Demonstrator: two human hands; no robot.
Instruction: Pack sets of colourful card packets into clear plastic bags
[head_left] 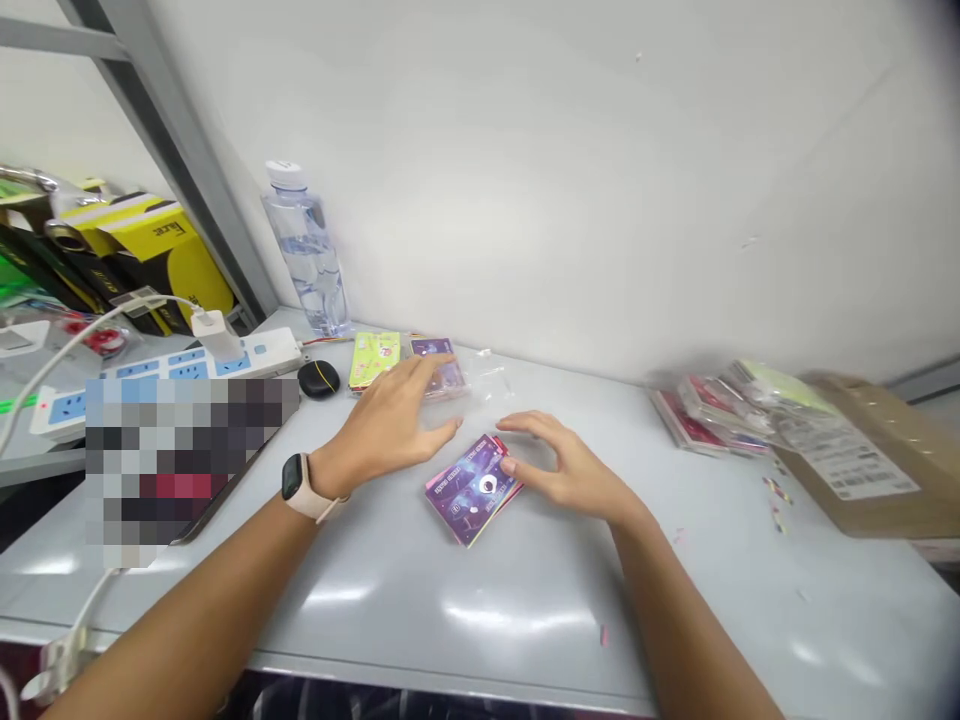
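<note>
A small stack of purple booklets (471, 492) lies askew on the grey table (390, 610), with pink and red edges showing beneath. My right hand (562, 465) is at the stack's right corner, thumb over it and fingers apart. Up and left of the stack, my left hand (397, 415) is spread open, wearing a wristband, its fingertips over a second purple stack (444, 372). Whether those fingertips touch that stack is unclear. Beside it sits a yellow-green stack (375, 358), and crumpled clear plastic (487, 378) lies to the right.
A water bottle (307, 250), a black round case (319, 378) and a power strip (277, 350) stand left. Wrapped packs (712, 410) and a cardboard package (847, 460) lie right. Yellow-black boxes (172, 250) are at the far left. The wall (562, 200) rises behind.
</note>
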